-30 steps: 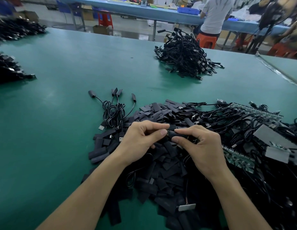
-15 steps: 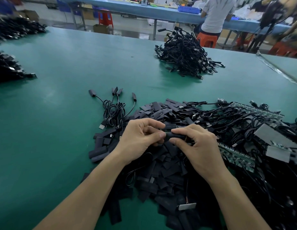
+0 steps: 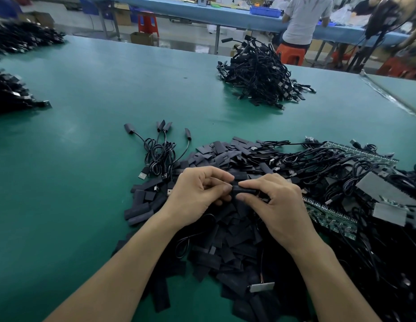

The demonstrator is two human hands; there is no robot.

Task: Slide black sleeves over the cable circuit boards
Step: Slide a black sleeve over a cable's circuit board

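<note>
Both hands meet above the heap of loose sleeves (image 3: 230, 242), which lies on the green table (image 3: 74, 182) close to its near edge and right of its middle. The right hand (image 3: 274, 205) pinches one black sleeve (image 3: 245, 189) between thumb and forefinger, with the other fingers curled underneath. The left hand (image 3: 197, 194) is curled as well, its thumb and forefinger closing on the sleeve's left end. Whether a board or a cable also sits between those fingertips is hidden.

The sleeve's long axis runs left to right, roughly parallel to the table's near edge. Its left mouth touches the left fingertips, and its right part lies under the right hand's grip. Both hands are on it, and the right hand covers more of its length.

The next move probably runs along that axis, with one hand feeding and the other drawing the sleeve over. If the sleeve tilts off that line, it would likely snag.

The tangle of unsleeved cables (image 3: 318, 163) lies just to the right of the hands. A small bunch of sleeved cables (image 3: 158, 156) lies beyond the left hand, toward the table's far edge.
</note>
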